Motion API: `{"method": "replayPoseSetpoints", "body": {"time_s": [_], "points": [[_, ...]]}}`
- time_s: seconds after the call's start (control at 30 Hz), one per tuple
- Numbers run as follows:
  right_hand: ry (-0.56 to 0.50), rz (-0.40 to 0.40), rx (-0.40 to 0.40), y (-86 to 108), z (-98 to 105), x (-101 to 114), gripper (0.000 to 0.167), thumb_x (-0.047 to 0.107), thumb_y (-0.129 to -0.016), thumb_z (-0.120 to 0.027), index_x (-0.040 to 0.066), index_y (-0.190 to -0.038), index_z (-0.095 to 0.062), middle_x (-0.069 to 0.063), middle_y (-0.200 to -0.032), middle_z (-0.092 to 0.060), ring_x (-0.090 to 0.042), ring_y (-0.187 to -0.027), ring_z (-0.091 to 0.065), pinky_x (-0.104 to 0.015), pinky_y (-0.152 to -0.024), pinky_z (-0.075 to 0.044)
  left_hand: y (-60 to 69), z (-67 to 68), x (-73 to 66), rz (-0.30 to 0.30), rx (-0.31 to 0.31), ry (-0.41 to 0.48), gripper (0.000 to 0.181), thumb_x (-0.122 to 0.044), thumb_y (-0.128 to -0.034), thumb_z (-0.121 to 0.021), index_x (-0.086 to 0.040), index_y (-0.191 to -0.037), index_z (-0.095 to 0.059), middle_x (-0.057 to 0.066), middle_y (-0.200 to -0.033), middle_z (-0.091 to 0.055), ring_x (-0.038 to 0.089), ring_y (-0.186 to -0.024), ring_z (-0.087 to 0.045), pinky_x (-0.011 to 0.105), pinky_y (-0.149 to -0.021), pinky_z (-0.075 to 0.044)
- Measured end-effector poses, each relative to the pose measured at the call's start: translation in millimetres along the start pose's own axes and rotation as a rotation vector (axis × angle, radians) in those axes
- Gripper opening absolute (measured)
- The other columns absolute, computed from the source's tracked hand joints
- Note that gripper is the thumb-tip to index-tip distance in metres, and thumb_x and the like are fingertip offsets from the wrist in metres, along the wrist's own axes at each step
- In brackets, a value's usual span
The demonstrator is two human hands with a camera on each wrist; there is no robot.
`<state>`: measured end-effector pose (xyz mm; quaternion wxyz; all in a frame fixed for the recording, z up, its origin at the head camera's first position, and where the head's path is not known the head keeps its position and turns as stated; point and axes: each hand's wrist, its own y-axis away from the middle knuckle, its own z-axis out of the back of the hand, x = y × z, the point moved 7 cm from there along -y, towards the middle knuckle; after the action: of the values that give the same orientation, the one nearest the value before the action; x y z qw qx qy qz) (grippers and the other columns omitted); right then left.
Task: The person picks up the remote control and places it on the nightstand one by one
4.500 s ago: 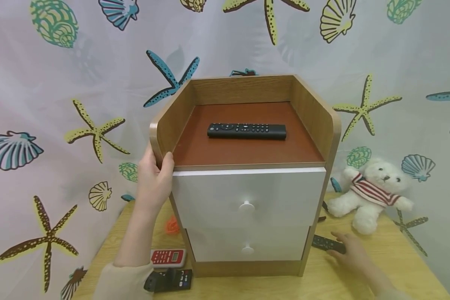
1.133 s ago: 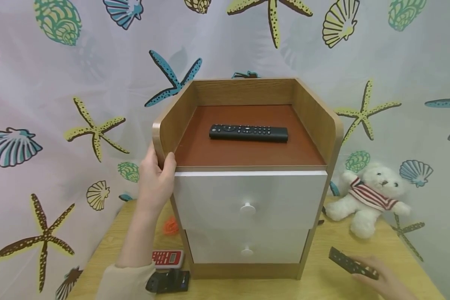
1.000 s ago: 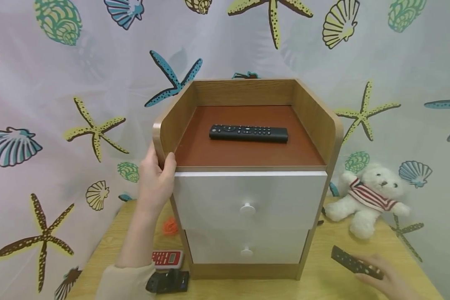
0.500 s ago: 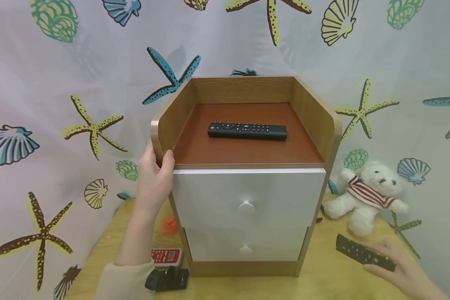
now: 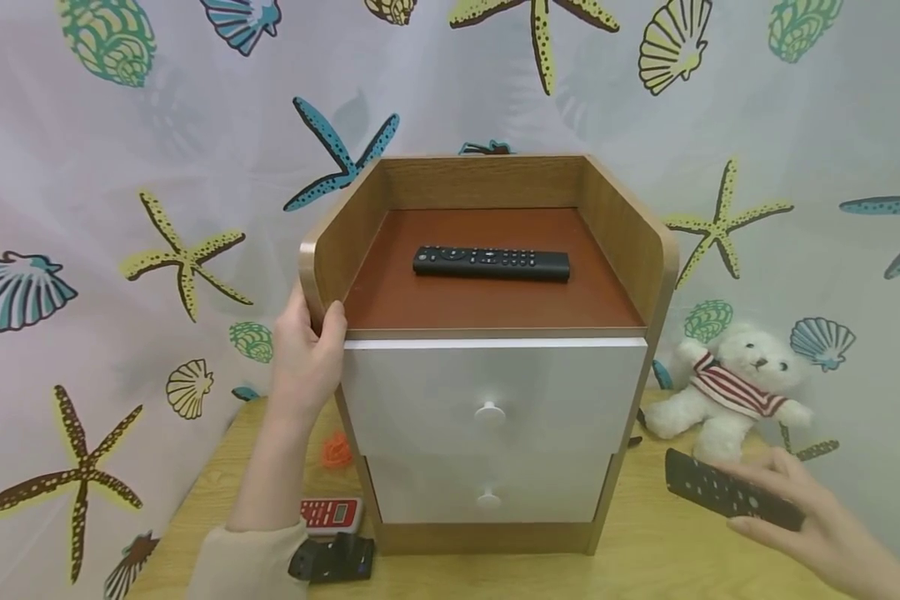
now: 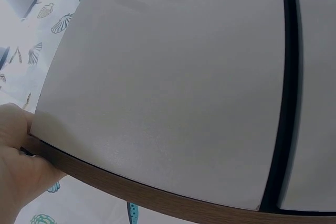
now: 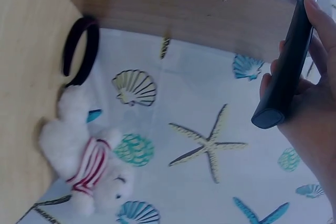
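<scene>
On the pale wooden tabletop (image 5: 641,550) we see a wood-framed cabinet (image 5: 624,229) with two grey-white drawers (image 5: 427,400); the left hand (image 5: 309,358) has its fingers curled round the front left edge, perhaps to steady it. We cannot tell what the drawers contain, but the brown, raised-sided top (image 5: 495,305) bears a long black plastic remote (image 5: 491,264). Right of the cabinet, the right hand (image 5: 828,531) pinches a second, many-buttoned black remote (image 5: 720,489) above the tabletop, fingers and thumb parted only by its body.

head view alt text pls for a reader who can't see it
A person's right grip holds a black remote beside a two-drawer cabinet whose left side panel the left grip grasps. Another remote lies on top of the cabinet; a white teddy bear sits at right.
</scene>
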<state>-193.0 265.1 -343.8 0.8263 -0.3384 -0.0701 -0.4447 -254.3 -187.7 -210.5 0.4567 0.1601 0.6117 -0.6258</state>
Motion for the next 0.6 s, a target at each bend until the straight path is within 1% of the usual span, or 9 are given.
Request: {"method": "replayPoseSetpoints", "body": {"time_s": [0.1, 0.17, 0.27, 0.37, 0.47, 0.6], "points": [[-0.001, 0.091, -0.035, -9.0, 8.4, 18.7, 0.062, -0.002, -0.067, -0.078, 0.012, -0.125, -0.060, 0.015, -0.093, -0.039, 0.001, -0.085, -0.034, -0.017, -0.063, -0.030, 0.1, -0.8, -1.8, 0.000, 0.004, 0.002, 0.040, -0.002, -0.0945, -0.042, 0.004, -0.134, -0.042, 0.019, -0.133, -0.051, 0.030, -0.121, -0.050, 0.050, -0.104, -0.039], [-0.011, 0.133, -0.040, -15.8, 12.6, 29.8, 0.063, -0.004, -0.065, -0.078, 0.011, -0.124, -0.060, 0.016, -0.095, -0.041, 0.002, -0.087, -0.036, -0.016, -0.066, -0.032, 0.1, -1.3, -2.3, 0.000, 0.004, 0.001, 0.040, -0.002, -0.0946, -0.042, 0.003, -0.134, -0.042, 0.019, -0.133, -0.051, 0.030, -0.120, -0.051, 0.050, -0.104, -0.040], [-0.048, 0.202, -0.024, -27.8, 15.5, 46.2, 0.065, -0.005, -0.064, -0.079, 0.010, -0.124, -0.060, 0.014, -0.103, -0.046, 0.002, -0.095, -0.039, -0.014, -0.073, -0.035, -0.5, -1.3, -1.5, 0.000, 0.001, 0.002, 0.040, -0.002, -0.0944, -0.042, 0.003, -0.134, -0.042, 0.019, -0.133, -0.051, 0.030, -0.121, -0.050, 0.049, -0.104, -0.039], [-0.071, 0.269, -0.006, -42.0, 17.4, 63.3, 0.065, -0.004, -0.063, -0.079, 0.011, -0.124, -0.060, 0.013, -0.106, -0.047, 0.001, -0.098, -0.040, -0.015, -0.076, -0.035, -1.1, -0.6, 0.1, -0.002, -0.005, -0.003, 0.040, -0.002, -0.0942, -0.042, 0.003, -0.134, -0.042, 0.018, -0.133, -0.052, 0.029, -0.121, -0.050, 0.049, -0.104, -0.039], [-0.100, 0.352, -0.009, -57.8, 20.7, 81.5, 0.065, -0.001, -0.062, -0.080, 0.011, -0.123, -0.061, 0.010, -0.106, -0.049, -0.001, -0.097, -0.040, -0.016, -0.075, -0.034, -1.4, 0.1, 1.5, -0.005, -0.009, -0.008, 0.039, -0.002, -0.0939, -0.043, 0.003, -0.133, -0.043, 0.019, -0.131, -0.053, 0.028, -0.120, -0.051, 0.048, -0.105, -0.039], [-0.084, 0.403, -0.001, -78.5, 26.8, 104.6, 0.064, 0.003, -0.063, -0.082, 0.013, -0.123, -0.061, 0.011, -0.104, -0.049, -0.001, -0.092, -0.040, -0.016, -0.072, -0.035, -1.3, -0.2, 0.2, -0.001, -0.003, -0.007, 0.040, -0.002, -0.0939, -0.043, 0.003, -0.134, -0.042, 0.019, -0.132, -0.052, 0.028, -0.120, -0.050, 0.049, -0.105, -0.039]]}}
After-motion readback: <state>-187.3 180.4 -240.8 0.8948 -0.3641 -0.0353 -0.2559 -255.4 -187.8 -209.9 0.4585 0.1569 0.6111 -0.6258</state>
